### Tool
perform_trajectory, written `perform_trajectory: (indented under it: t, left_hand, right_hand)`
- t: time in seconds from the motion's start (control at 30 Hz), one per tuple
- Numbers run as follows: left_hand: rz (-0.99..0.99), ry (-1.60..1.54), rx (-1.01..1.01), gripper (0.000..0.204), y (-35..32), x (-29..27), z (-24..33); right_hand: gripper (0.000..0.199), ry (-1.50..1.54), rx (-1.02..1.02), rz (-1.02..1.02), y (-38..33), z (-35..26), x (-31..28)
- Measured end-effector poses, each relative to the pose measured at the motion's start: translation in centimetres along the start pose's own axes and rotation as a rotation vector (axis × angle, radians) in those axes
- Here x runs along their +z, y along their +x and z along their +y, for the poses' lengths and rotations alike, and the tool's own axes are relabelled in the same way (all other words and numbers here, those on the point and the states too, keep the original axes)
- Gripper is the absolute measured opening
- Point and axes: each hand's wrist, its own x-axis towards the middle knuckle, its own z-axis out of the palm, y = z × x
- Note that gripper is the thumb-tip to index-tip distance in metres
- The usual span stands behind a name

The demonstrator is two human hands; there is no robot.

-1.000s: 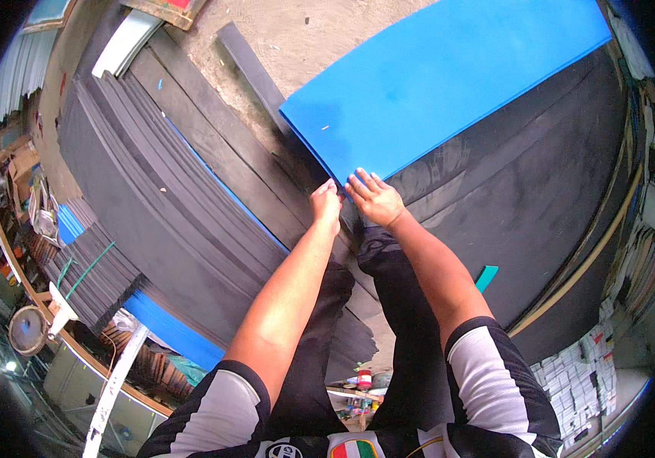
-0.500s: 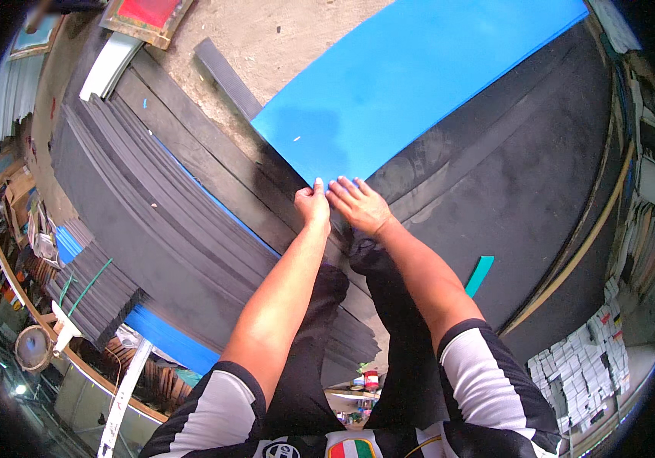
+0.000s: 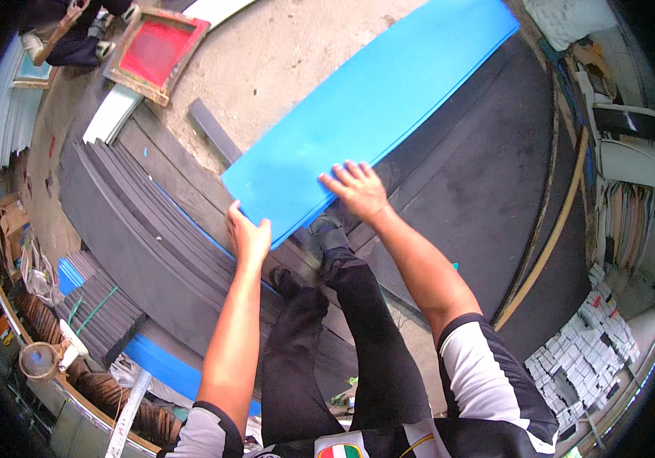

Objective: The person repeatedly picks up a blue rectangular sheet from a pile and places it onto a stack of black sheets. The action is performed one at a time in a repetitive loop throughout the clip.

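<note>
Though apart, hands [image 3: 249, 238] [image 3: 358, 192] on blue sheets [image 3: 373, 107]

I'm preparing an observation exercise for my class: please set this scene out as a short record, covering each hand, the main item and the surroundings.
Main item: blue sheeting
Left hand: at its near end
Right hand: on its right edge, fingers spread
Left: stacked black sheets
Upper left: red-centred wooden frame; another person, partly visible
Lower right: white pieces
</note>
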Motion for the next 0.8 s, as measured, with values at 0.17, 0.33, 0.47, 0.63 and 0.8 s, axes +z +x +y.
perform_trajectory:
  t: [0.17, 0.33, 0.47, 0.63, 0.8]
  left_hand:
    - [-0.408, 0.772, 0.265, 0.077, -5.0, -6.7, 12.7]
    - [-0.381, 0.789, 0.331, 0.060, -7.6, -12.6, 8.7]
    - [-0.388, 0.684, 0.315, 0.063, -11.8, -20.4, 4.1]
    - [-0.323, 0.738, 0.230, 0.057, -14.5, -23.7, -0.6]
    - [-0.198, 0.606, 0.285, 0.049, -13.7, -16.5, 3.1]
  right_hand:
    - [0.042, 0.196, -0.150, 0.141, 1.4, -7.4, -6.4]
    - [0.030, 0.332, -0.179, 0.044, 0.4, -7.2, -7.4]
    - [0.043, 0.182, -0.099, -0.067, -1.5, -0.8, -6.7]
    - [0.035, 0.263, -0.241, -0.280, -0.1, -1.4, -6.5]
    - [0.025, 0.183, -0.385, -0.493, 4.3, -10.0, -13.5]
